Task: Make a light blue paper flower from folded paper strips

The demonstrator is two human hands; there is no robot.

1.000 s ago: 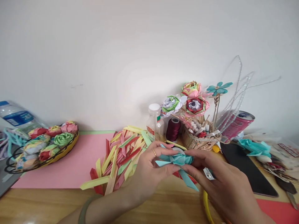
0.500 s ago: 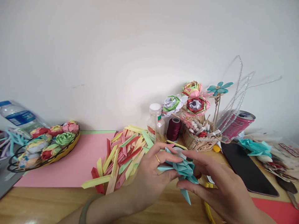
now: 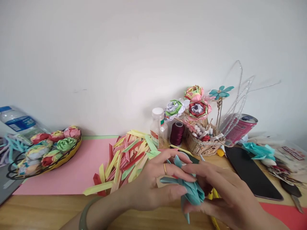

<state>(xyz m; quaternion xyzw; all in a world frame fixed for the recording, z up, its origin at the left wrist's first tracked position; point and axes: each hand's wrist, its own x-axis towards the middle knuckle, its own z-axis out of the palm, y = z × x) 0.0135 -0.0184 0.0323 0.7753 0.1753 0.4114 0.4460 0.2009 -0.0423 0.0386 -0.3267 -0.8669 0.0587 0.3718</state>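
Head view: I have the blue folded-paper piece (image 3: 195,193) up between both hands, above the wooden tabletop (image 3: 144,218), its narrow ends poking out to the left and below.
Left hand (image 3: 155,182): pinching the piece, fingers over the top, thumb across the near side.
Right hand (image 3: 230,188): closed about its right side, thumb at the lower edge; my far fingertips are hidden, so I can't tell how hard they press.
Paper strips (image 3: 129,156): heaped left of my grip, partly on the pink sheet (image 3: 91,159), none in my fingers.
Thread spool (image 3: 177,133): upright behind my hands, beside the clear bottle (image 3: 158,126).
Step in hand: shaping or tucking the folds, I judge.
Next move: calls for a light pinch, the left steadying the layers while the right works an edge without creasing it.
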